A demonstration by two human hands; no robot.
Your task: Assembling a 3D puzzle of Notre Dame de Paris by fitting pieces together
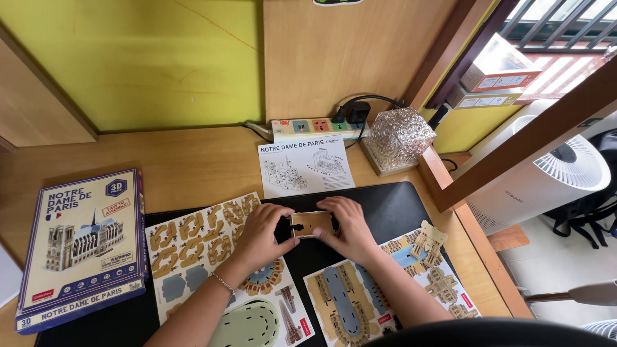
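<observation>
Both my hands meet over a small tan cardboard puzzle piece [311, 223] on the black desk mat [392, 205]. My left hand [262, 230] grips its left end and my right hand [347, 225] pinches its right end. The piece lies flat, with small cut-outs on its face. A punch-out sheet with arch-shaped tan parts [193, 247] lies under my left wrist. Two more printed sheets, one [344, 302] below my right forearm and one [427, 257] to the right, hold flat building parts.
A puzzle box with a cathedral picture [80, 247] lies at the left. An instruction sheet [303, 166], a power strip [312, 127] with plugs and a faceted glass lamp [397, 138] stand at the desk's back. A white air purifier [546, 180] stands on the floor to the right.
</observation>
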